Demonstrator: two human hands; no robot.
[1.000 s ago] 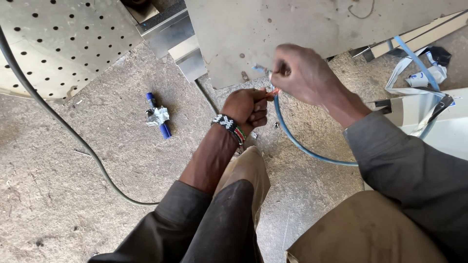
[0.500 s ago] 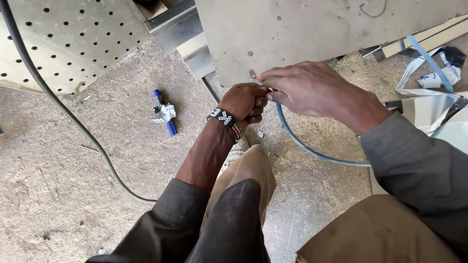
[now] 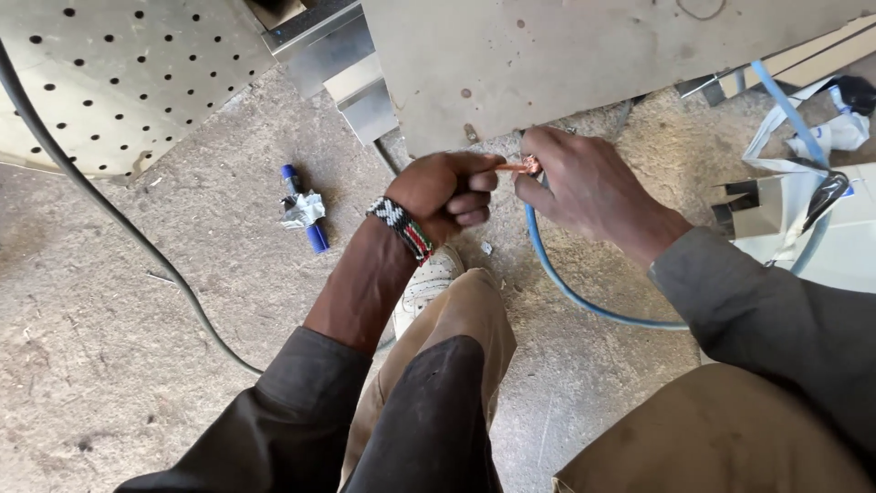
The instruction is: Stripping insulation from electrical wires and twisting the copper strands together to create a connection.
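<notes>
The left hand [image 3: 447, 187] is curled into a fist just below the lower edge of the grey metal panel [image 3: 566, 55], its fingers [image 3: 479, 196] clamped together on one end of a bare copper wire [image 3: 522, 166]. The right hand [image 3: 584, 187] meets it from the other side, fingers pinched shut on the same copper strands, so the wire sits between the two hands, close under the panel. A blue cable [image 3: 584, 297] runs from the right hand down and away from the panel across the concrete floor [image 3: 137, 347]. A beaded bracelet [image 3: 401, 228] circles the left wrist. Left of the panel lie a blue tape-wrapped piece [image 3: 306, 210], a black cable [image 3: 119, 219] and a perforated metal sheet [image 3: 119, 64]
</notes>
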